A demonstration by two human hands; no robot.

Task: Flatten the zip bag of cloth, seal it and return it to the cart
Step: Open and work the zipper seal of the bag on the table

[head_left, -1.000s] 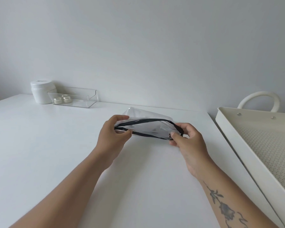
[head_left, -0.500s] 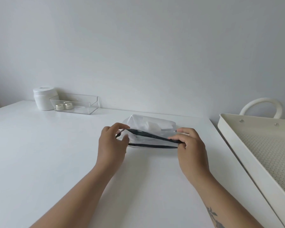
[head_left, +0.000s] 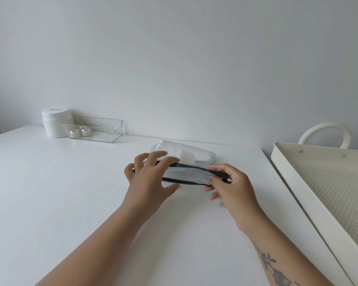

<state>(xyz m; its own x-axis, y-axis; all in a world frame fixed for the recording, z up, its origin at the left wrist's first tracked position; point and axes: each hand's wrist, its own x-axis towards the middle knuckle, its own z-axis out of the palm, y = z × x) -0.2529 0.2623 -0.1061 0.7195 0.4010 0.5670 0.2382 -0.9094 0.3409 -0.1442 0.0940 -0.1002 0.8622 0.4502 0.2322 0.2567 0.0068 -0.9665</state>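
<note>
At frame centre the right hand (head_left: 232, 186) pinched the open mouth of the zip bag (head_left: 186, 176) steady while the left hand (head_left: 147, 178) lay spread-fingered on it, apparently to flatten it.

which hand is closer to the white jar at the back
Left. The left hand rests on the left end of the zip bag, toward the white jar; the right hand pinches its right end, farther off.

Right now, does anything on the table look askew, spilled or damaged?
Nothing spilled or damaged. The zip bag gapes, its black zip strips apart; the right hand pinches one end, the left hand rests spread on the other.
</note>
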